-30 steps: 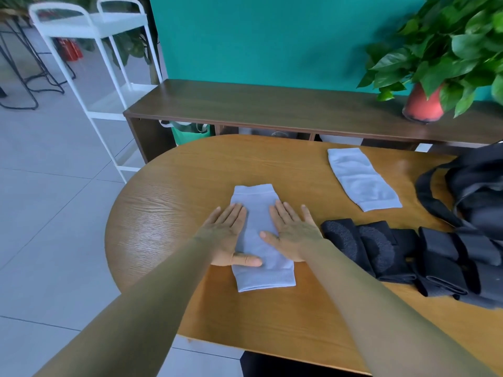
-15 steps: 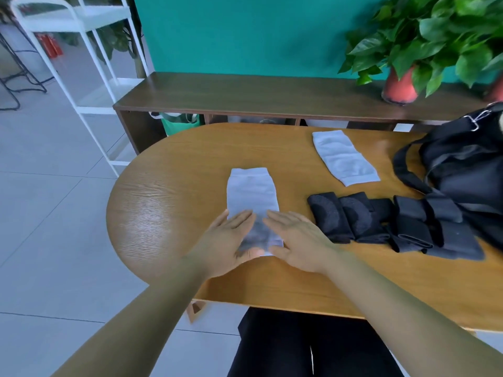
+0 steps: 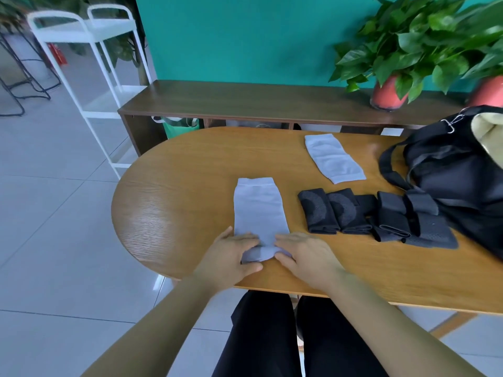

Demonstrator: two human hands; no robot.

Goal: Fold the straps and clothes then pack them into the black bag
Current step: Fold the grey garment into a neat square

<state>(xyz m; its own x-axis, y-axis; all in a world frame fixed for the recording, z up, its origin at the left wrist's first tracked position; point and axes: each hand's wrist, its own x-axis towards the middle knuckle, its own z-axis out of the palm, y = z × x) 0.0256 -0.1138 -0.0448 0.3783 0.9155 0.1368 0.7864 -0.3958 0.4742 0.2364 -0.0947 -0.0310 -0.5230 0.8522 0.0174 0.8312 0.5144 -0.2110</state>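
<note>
Both hands, left hand (image 3: 231, 254) and right hand (image 3: 304, 254), pinch the near end of a grey sleeve (image 3: 258, 210) on the oval wooden table (image 3: 174, 208); black bag (image 3: 460, 170) far right; tiled floor (image 3: 54, 227), teal wall (image 3: 245, 36).

Oval wooden table (image 3: 174, 202) on grey floor tiles (image 3: 54, 213). Behind, dark wooden bench (image 3: 258, 100) against teal wall (image 3: 245, 36), bearing red-potted leafy plant (image 3: 388, 92). White metal trolley (image 3: 109, 28) at left.

The table (image 3: 174, 208) is wood with visible grain and a slight gloss. The grey sleeve (image 3: 258, 210) is smooth matt knit cloth. The folded black straps (image 3: 381, 216) look like coarser matt fabric.
</note>
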